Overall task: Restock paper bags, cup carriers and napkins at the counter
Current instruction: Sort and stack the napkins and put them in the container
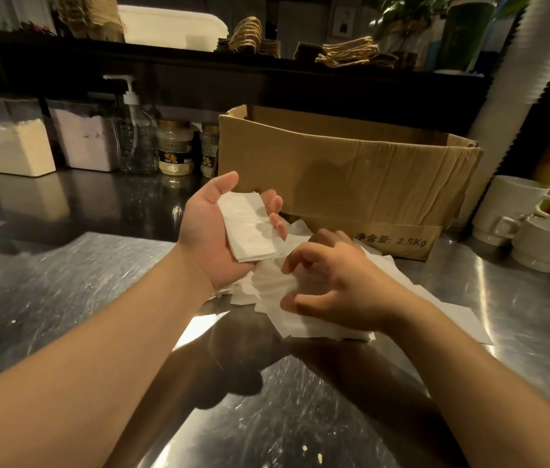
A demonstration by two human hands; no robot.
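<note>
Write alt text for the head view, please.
The left hand holds a small stack of napkins palm-up, while the right hand reaches into the napkin pile on the steel counter, before a cardboard box.
</note>
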